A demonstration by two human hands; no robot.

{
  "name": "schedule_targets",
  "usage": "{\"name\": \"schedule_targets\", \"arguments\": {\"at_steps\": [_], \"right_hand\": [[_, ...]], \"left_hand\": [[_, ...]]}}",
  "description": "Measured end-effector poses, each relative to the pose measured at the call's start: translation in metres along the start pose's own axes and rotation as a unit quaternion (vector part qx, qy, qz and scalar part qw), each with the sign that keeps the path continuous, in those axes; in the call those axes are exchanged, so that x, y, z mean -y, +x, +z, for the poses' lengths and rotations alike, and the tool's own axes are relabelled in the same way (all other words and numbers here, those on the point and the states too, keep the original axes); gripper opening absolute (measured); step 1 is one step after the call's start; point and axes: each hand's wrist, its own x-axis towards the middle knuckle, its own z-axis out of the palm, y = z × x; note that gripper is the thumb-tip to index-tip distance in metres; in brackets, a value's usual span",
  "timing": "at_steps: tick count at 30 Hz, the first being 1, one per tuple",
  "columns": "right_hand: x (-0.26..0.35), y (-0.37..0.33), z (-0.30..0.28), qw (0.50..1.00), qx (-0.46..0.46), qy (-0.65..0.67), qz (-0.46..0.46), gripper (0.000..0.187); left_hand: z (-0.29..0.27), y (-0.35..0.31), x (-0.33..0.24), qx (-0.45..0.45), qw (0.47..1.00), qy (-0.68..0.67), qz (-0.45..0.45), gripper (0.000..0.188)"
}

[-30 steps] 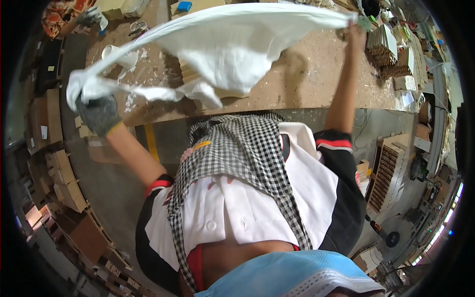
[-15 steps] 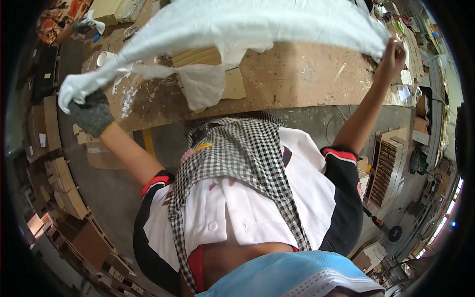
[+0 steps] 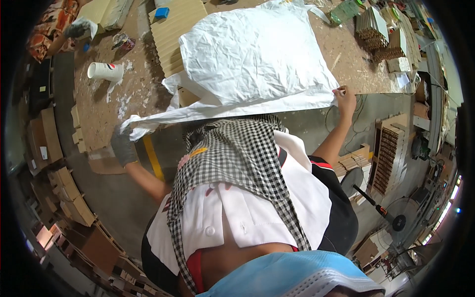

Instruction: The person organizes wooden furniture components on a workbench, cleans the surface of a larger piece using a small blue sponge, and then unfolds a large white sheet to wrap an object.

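A wrinkled white cloth is spread over the near part of the worktable, its front edge drawn nearly straight along the table's edge. My left hand, in a dark grey knit glove, grips a bunched corner that trails off to the left. Bare, my right hand pinches the cloth's right front corner between thumb and fingers. Beneath the cloth's left side, a stack of yellowish ridged boards partly shows; the rest of it is hidden.
On the table's left lies a white paper cup. A small blue block rests on the boards. Cardboard stacks and a green plastic bottle are at the far right. A co-worker's gloved hand shows at top left. A fan stands right.
The cloth, raised and billowing before, has come down flat onto the table and boards. Both my hands have lowered toward me, still gripping it, and the right moved inward.
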Motion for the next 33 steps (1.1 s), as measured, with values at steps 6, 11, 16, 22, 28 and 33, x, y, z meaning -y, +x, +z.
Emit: {"name": "schedule_targets", "arguments": {"at_steps": [6, 11, 16, 22, 28, 33], "right_hand": [[0.158, -0.038, -0.131, 0.872, -0.024, 0.469, -0.136, 0.016], [0.272, -0.095, -0.214, 0.448, 0.285, 0.665, -0.526, 0.017], [0.316, -0.118, -0.215, 0.25, 0.544, 0.697, -0.394, 0.02], [0.328, -0.126, -0.209, 0.215, 0.618, 0.69, -0.308, 0.017], [0.331, -0.125, -0.201, 0.173, 0.676, 0.67, -0.253, 0.014], [0.337, -0.119, -0.19, 0.123, 0.711, 0.649, -0.241, 0.015]], "left_hand": [[0.002, 0.003, -0.012, 0.056, 0.966, 0.203, 0.147, 0.026], [0.008, -0.001, -0.017, 0.084, 0.944, 0.25, 0.198, 0.027], [0.017, -0.008, -0.011, 0.081, 0.936, 0.278, 0.202, 0.029], [0.016, -0.034, -0.022, 0.095, 0.954, 0.227, 0.172, 0.03], [0.023, -0.055, -0.028, 0.073, 0.965, 0.222, 0.123, 0.029], [0.025, -0.065, -0.019, 0.082, 0.956, 0.228, 0.163, 0.03]]}}
